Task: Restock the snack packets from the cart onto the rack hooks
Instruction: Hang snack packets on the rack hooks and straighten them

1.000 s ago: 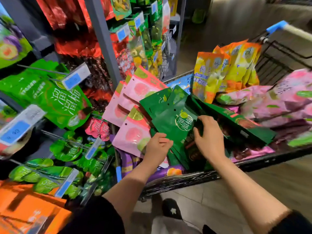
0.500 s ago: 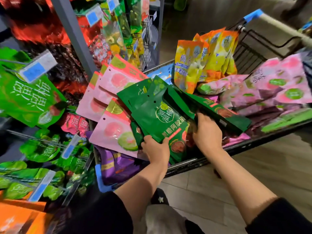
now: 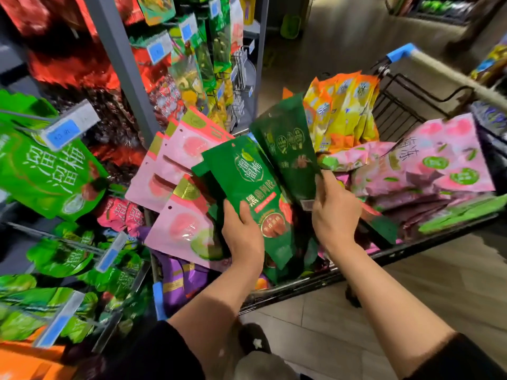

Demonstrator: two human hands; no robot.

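Left grip [image 3: 242,229]: clasps dark green packet [image 3: 248,185] by its lower edge, hang-hole upward for hooking. Right grip [image 3: 333,212]: pinches second green packet [image 3: 288,144], lifted above the cart [image 3: 315,281]. Rack hooks [image 3: 27,116] left of both.

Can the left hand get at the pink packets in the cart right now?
Probably not yet: the left hand already grips a dark green packet. The pink packets lie uncovered just beside it, so once that packet is hung the way looks free.

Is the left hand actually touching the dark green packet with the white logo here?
Touching. The head view shows the left hand gripping the dark green packet low on its left edge, thumb laid across the printed front.
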